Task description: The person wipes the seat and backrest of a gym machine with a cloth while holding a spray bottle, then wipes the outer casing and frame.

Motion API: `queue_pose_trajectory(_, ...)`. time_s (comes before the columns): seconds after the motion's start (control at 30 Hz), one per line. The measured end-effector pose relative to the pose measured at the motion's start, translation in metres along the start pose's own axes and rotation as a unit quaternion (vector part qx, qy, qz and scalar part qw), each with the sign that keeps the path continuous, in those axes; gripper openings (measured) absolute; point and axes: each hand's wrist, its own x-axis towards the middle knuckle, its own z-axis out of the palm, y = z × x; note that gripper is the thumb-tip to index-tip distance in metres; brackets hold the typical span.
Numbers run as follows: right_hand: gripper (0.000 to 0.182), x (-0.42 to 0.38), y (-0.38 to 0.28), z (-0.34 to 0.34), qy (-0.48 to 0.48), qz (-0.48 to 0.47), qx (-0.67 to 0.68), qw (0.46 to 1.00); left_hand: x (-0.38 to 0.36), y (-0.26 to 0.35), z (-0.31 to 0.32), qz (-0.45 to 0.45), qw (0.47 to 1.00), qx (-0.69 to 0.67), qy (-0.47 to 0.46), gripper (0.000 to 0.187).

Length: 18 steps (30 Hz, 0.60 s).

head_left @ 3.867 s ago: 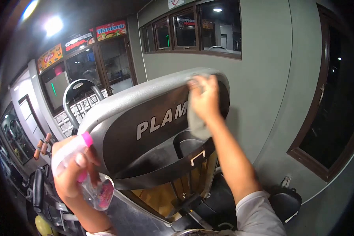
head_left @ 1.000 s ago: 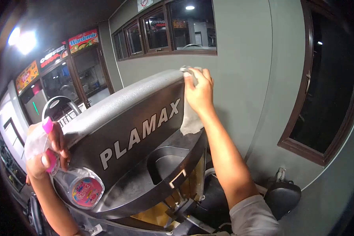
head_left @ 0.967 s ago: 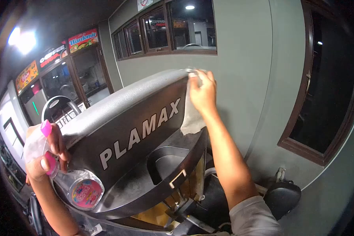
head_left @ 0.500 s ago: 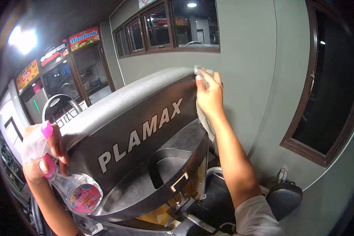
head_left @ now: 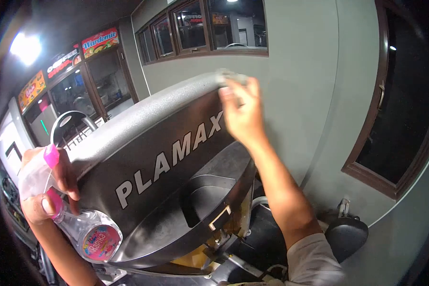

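Note:
My left hand (head_left: 40, 190) grips a clear spray bottle (head_left: 93, 233) by its neck, at the left end of the machine. The bottle has a pink nozzle and a round pink label reading "Rapika". My right hand (head_left: 243, 109) presses a pale grey cloth (head_left: 231, 76) against the far top corner of the dark housing (head_left: 162, 157) marked "PLAMAX". Along that housing runs a rounded silver top edge (head_left: 148, 109). Most of the cloth is hidden behind my right fingers.
Below the lettering is a black tray with a recess (head_left: 209, 190). A grey wall (head_left: 305, 95) stands close on the right, with a brown-framed window (head_left: 391, 119). A black padded seat (head_left: 345, 238) is at lower right. Shop signs (head_left: 100, 43) hang at the back left.
My right hand and the cloth have moved left and slightly up along the silver edge. The cloth no longer hangs down beside the housing. My left hand still holds the spray bottle.

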Motion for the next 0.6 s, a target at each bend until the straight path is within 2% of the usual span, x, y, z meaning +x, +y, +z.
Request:
queue_pose_trajectory(0.03, 0.028, -0.003, -0.023, 0.011, -0.038, -0.056, 0.021, 0.998, -0.002, 0.000, -0.003, -0.002, 1.000, -0.005, 0.000, 0.051)
queue_pose_trajectory(0.07, 0.033, -0.008, -0.036, 0.021, -0.038, -0.119, -0.020, 0.992, -0.004, -0.002, -0.006, -0.001, 1.000, -0.008, 0.005, 0.051)
queue_pose_trajectory(0.13, 0.040, -0.009, -0.030, 0.017, -0.074, -0.119, -0.028, 0.990, -0.010, -0.003, -0.015, 0.001, 1.000, 0.001, 0.012, 0.050)
queue_pose_trajectory(0.17, 0.052, -0.012, -0.017, 0.009, -0.094, -0.152, -0.078, 0.981, -0.013, -0.001, -0.020, 0.000, 1.000, 0.013, 0.015, 0.050)
queue_pose_trajectory(0.2, 0.059, -0.016, -0.008, -0.003, -0.140, -0.142, -0.137, 0.970, -0.016, 0.000, -0.025, -0.001, 1.000, 0.025, 0.017, 0.050)
queue_pose_trajectory(0.27, 0.056, -0.022, 0.022, -0.018, -0.126, -0.146, -0.214, 0.958, -0.014, -0.001, -0.026, -0.003, 1.000, 0.023, 0.019, 0.051)
queue_pose_trajectory(0.33, 0.047, -0.018, 0.028, -0.025, -0.094, -0.050, -0.210, 0.972, -0.010, -0.005, -0.021, -0.010, 1.000, 0.014, 0.023, 0.052)
queue_pose_trajectory(0.4, 0.039, -0.026, 0.021, -0.009, -0.059, -0.020, -0.105, 0.992, -0.007, -0.004, -0.015, -0.015, 0.999, 0.014, 0.026, 0.053)
queue_pose_trajectory(0.47, 0.042, -0.025, -0.026, 0.009, -0.059, -0.014, -0.049, 0.997, -0.004, 0.000, -0.009, -0.017, 0.999, 0.023, 0.027, 0.054)
queue_pose_trajectory(0.53, 0.046, -0.040, -0.081, 0.028, -0.112, 0.007, 0.039, 0.993, -0.004, 0.001, -0.010, -0.018, 0.999, 0.025, 0.024, 0.055)
queue_pose_trajectory(0.6, 0.047, -0.060, -0.116, 0.037, -0.188, -0.127, 0.029, 0.974, -0.007, -0.001, -0.011, -0.017, 0.999, 0.018, 0.025, 0.056)
